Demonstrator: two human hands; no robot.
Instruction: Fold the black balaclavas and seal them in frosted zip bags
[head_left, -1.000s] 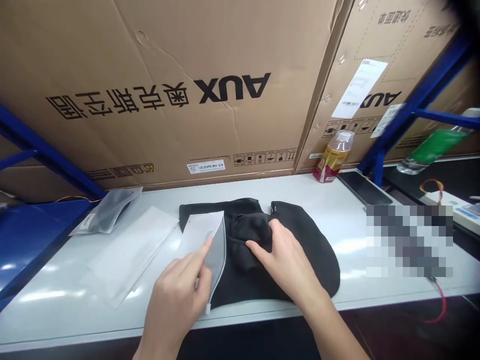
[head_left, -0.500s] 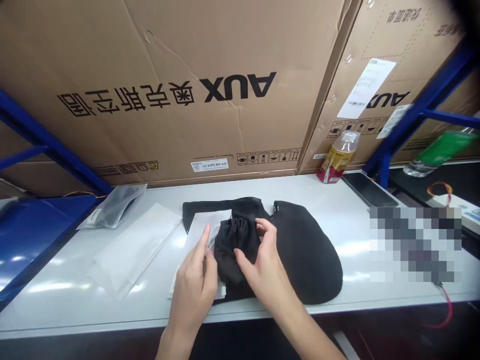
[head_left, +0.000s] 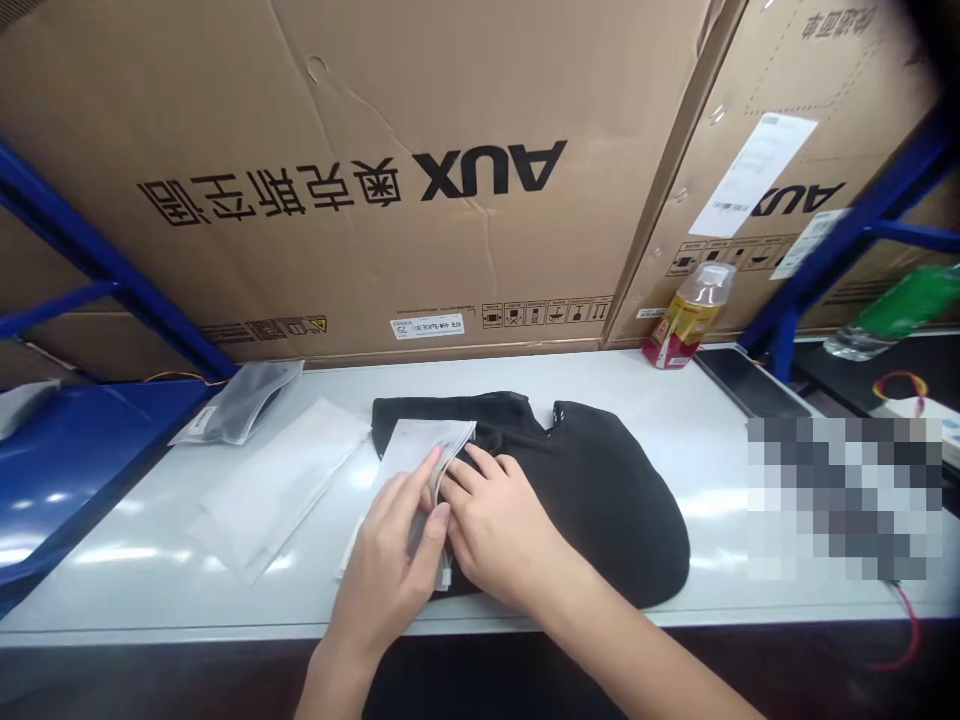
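Note:
My left hand is closed on a frosted zip bag, thumb and fingers pinching it near its open side. A slider tab shows at the bag's lower corner. My right hand has its fingers bent at the bag's mouth, the tips partly hidden there with the small bunched black cloth, which hardly shows. Beneath both hands lies a larger flat black fabric piece, with a notch in its far edge and a rounded right end.
More frosted bags lie left on the white table; a grey pouch is behind them. Cartons stand along the back. A drink bottle and a phone are at right, beside a blue frame post.
My right hand has moved left to the bag's mouth, and the bunched black cloth that was in plain view is now mostly hidden. My left hand stays on the bag.

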